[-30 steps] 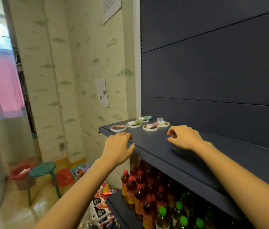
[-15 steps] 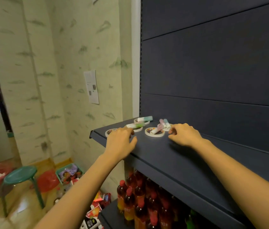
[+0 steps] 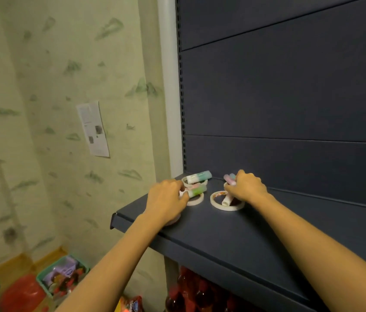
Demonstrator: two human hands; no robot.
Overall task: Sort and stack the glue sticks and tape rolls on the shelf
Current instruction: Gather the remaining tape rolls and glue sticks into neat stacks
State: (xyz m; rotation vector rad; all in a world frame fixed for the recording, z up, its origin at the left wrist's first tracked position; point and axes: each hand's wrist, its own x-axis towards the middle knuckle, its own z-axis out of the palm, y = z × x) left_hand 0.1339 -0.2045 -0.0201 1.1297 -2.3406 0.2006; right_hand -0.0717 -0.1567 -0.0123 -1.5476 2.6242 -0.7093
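Glue sticks (image 3: 198,177) over tape rolls (image 3: 215,203) on shelf (image 3: 222,228), both hands curled, grips unclear.

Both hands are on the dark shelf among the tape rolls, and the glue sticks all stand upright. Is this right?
Not quite. In the head view both hands, left and right, are on the shelf, but the glue sticks lie on their sides across the tape rolls.

On the shelf (image 3: 233,230) before you, one tape roll (image 3: 216,203) lies right of another (image 3: 196,201); a third (image 3: 187,181) sits behind, each bearing a glue stick (image 3: 198,176) across it.
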